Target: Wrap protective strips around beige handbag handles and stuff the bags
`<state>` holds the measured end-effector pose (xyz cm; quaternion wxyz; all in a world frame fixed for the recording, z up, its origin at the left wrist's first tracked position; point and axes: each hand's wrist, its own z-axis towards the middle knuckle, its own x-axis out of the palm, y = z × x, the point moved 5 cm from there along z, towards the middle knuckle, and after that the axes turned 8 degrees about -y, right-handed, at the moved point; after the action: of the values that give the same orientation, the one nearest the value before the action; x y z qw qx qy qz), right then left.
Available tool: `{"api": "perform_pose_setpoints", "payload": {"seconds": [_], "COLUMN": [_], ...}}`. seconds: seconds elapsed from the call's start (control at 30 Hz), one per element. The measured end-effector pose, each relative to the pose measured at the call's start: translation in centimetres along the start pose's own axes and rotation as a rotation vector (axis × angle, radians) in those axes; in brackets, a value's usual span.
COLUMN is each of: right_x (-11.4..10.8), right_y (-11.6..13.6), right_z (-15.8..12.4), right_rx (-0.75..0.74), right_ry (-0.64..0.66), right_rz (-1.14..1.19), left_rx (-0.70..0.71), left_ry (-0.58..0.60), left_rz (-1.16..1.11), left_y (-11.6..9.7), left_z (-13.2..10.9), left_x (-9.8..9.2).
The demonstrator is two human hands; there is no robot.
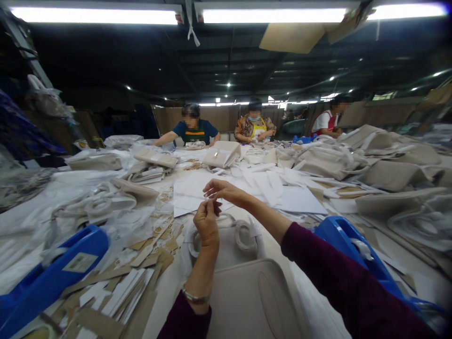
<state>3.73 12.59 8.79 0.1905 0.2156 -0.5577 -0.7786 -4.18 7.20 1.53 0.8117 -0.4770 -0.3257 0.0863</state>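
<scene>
Hovering above the far end of the beige bag (247,296), 2 hands come together for close fingertip work! The left hand (207,223) is narrowed into a pinch; whatever may sit inside is too small to make out. The right hand (228,192) arches just beyond it, fingers loosely curved, and I cannot tell whether they grip anything. The bag lies flat, right below the wrists, 1 white coil (244,238) at its far end. Left of the bag, a blue tape dispenser (84,254); right of it, another blue dispenser (337,235). This looks like small-piece handling, and any next move calls for a steady pinch and light fingers.
</scene>
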Motion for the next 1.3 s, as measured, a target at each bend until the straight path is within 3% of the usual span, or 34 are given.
{"api": "perform_pose_setpoints", "payload": {"seconds": [0.13,0.23,0.4,0.5,0.77,1.13,1.3], "right_x": [-0.3,-0.2,-1.0,-1.6,-1.8,-1.3,-1.3], "right_y": [-3.2,-4.2,-4.2,-3.8,-3.2,-3.8,-4.0], "right_z": [-0.9,-1.1,-0.3,0.2,0.5,0.4,0.3], "right_rx": [0.118,0.115,0.115,0.085,0.06,0.129,0.176], "right_ry": [0.183,0.226,0.126,0.094,0.191,0.124,0.15], "right_rz": [0.158,0.173,0.04,-0.017,-0.184,0.067,0.094], "left_rx": [0.003,0.04,0.075,0.054,0.008,-0.147,-0.147], "left_ry": [-0.01,-0.04,-0.156,-0.164,-0.147,-0.155,-0.179], "left_rz": [-0.045,-0.038,0.04,0.061,0.018,-0.125,-0.084], "left_y": [0.1,0.2,0.7,1.0,1.6,1.9,2.3], "left_z": [0.3,0.7,1.2,1.3,1.3,1.2,1.3], "left_x": [0.0,-0.2,-1.2,-1.4,-1.3,-0.9,-1.3]}}
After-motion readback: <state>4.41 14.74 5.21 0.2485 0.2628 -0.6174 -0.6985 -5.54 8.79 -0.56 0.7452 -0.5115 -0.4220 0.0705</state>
